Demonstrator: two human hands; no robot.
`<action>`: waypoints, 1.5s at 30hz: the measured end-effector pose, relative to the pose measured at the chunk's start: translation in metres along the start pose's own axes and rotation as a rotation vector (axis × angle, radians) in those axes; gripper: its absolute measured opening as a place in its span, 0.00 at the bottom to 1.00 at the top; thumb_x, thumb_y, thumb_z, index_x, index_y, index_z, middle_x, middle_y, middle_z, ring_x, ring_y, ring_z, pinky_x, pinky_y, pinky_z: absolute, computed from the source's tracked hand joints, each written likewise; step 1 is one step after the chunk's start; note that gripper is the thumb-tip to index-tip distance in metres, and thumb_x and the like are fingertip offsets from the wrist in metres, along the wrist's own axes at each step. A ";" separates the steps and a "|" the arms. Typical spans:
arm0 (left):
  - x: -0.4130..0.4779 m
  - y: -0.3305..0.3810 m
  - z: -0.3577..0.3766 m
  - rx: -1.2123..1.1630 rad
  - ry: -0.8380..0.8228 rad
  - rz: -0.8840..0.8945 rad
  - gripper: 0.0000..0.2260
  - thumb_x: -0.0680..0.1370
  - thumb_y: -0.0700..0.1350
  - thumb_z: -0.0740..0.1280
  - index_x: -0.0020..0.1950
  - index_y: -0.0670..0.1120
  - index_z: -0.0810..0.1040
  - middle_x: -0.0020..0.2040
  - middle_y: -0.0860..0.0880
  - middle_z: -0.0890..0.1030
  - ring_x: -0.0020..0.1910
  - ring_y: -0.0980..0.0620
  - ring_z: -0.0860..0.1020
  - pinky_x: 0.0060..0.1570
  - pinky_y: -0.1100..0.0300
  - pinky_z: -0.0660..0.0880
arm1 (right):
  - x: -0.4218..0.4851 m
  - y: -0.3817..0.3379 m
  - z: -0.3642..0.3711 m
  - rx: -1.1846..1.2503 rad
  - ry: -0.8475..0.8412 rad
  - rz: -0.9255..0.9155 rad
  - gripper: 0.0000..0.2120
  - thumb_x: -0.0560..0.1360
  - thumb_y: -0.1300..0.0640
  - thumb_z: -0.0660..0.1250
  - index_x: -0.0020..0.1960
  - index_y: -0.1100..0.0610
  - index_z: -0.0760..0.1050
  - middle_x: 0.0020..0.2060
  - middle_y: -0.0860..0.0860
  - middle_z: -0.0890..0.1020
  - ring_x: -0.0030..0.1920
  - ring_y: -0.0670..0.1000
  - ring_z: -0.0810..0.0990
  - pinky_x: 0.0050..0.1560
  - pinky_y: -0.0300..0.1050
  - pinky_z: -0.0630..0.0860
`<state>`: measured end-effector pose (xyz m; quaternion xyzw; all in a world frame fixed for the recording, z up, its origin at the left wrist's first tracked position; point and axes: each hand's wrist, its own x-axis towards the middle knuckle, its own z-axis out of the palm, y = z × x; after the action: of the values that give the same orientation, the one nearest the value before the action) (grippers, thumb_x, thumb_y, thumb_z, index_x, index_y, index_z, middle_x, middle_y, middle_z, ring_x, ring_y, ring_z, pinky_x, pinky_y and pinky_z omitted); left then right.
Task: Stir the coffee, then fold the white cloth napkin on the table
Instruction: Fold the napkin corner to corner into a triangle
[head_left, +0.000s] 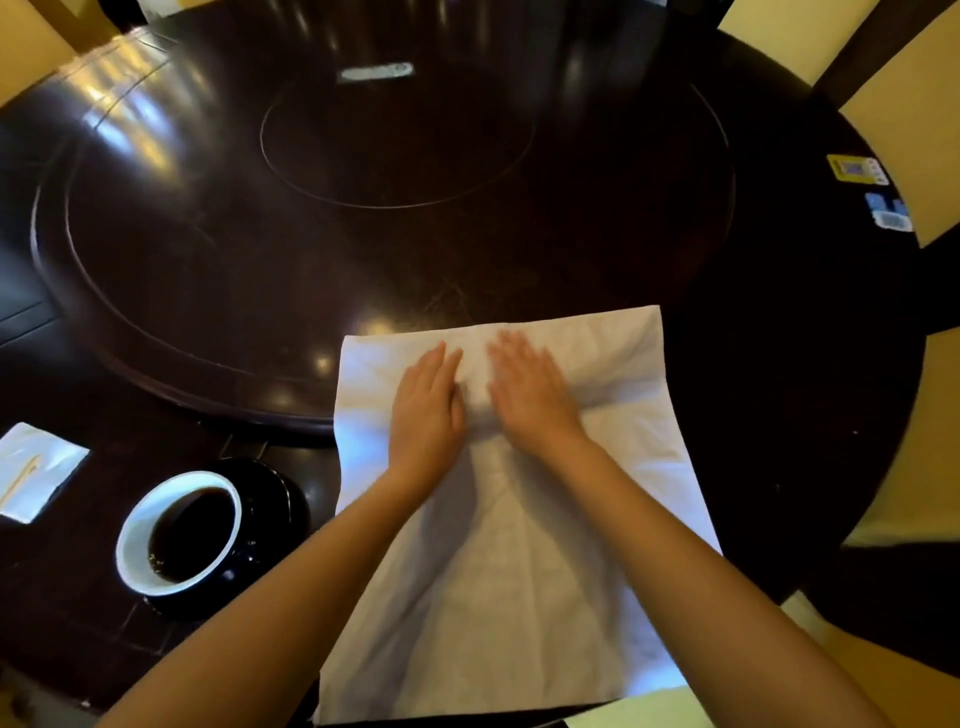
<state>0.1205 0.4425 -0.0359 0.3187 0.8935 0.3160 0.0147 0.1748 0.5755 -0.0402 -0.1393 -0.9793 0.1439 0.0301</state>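
A white cloth napkin (597, 467) lies spread flat on the dark round table (779, 415), reaching from the near edge up to the raised turntable. My left hand (428, 402) and my right hand (530, 389) rest palm down side by side on its upper middle, fingers together and stretched out, holding nothing. The cloth is creased around them. To the left stands a cup of black coffee (179, 530), white inside, on a dark saucer (275, 493).
A large dark turntable (208, 260) fills the middle of the table. A white paper napkin (47, 462) with a thin wooden stick on it lies at the far left. Yellow and blue cards (857, 169) sit at the right rim. Chairs stand around the table.
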 end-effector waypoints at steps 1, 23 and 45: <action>0.014 -0.003 0.004 0.043 -0.046 -0.078 0.20 0.82 0.45 0.51 0.73 0.44 0.61 0.75 0.44 0.60 0.74 0.47 0.56 0.73 0.52 0.50 | 0.010 -0.011 0.004 -0.035 -0.067 -0.038 0.26 0.79 0.48 0.43 0.76 0.55 0.50 0.77 0.53 0.51 0.76 0.52 0.48 0.74 0.51 0.42; 0.055 -0.065 -0.030 0.514 0.026 -0.269 0.16 0.77 0.40 0.61 0.64 0.42 0.71 0.63 0.39 0.71 0.61 0.39 0.67 0.59 0.47 0.65 | -0.005 0.145 -0.025 -0.191 0.011 0.439 0.29 0.80 0.46 0.46 0.76 0.57 0.44 0.77 0.54 0.47 0.76 0.54 0.44 0.75 0.53 0.43; -0.094 0.109 0.029 -0.362 -0.298 0.012 0.11 0.72 0.39 0.69 0.53 0.49 0.78 0.43 0.55 0.78 0.34 0.60 0.73 0.38 0.70 0.69 | -0.142 0.148 0.017 -0.064 0.160 0.326 0.25 0.76 0.50 0.47 0.65 0.61 0.71 0.66 0.58 0.74 0.69 0.58 0.69 0.71 0.51 0.53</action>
<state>0.2629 0.4692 -0.0131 0.3592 0.8084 0.4204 0.2016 0.3483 0.6675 -0.1018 -0.3080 -0.9423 0.1040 0.0798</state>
